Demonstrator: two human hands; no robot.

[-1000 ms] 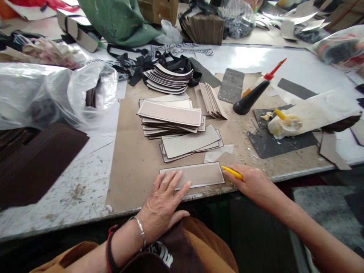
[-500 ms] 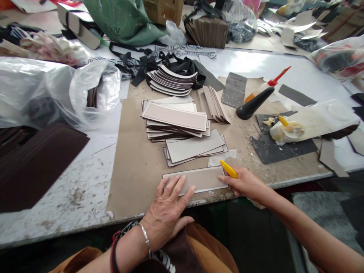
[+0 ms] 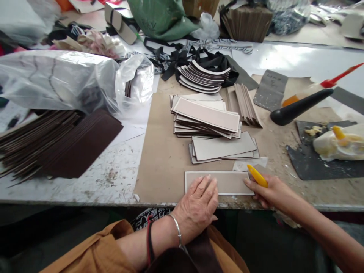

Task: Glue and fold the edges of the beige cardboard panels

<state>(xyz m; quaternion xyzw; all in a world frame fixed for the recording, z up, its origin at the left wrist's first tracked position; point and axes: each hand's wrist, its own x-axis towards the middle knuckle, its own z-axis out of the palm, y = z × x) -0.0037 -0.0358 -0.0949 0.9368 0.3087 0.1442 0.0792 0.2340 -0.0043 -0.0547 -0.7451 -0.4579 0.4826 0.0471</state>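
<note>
A beige rectangular panel with a pale border [image 3: 227, 182] lies flat near the table's front edge. My left hand [image 3: 199, 204] rests on its left end, fingers stretched out flat, pressing it down. My right hand [image 3: 270, 193] is closed round a small yellow tool [image 3: 257, 175], whose tip sits at the panel's right end. Just behind lie two stacks of similar pale panels [image 3: 210, 121], [image 3: 223, 148] on a sheet of brown paper [image 3: 162, 163].
A pile of dark brown boards [image 3: 65, 144] sits at the left, with a clear plastic bag [image 3: 62, 79] behind it. A black cone-shaped tool [image 3: 298, 108], a glue bottle with red nozzle [image 3: 335, 80] and a dark mat [image 3: 318, 167] with glue lie at the right. Curved strips [image 3: 204, 76] are stacked further back.
The view has swung left, so everything sits further right in the frame. My right hand has slid the yellow tool inward onto the panel's right end. My left hand stays pressed on the panel.
</note>
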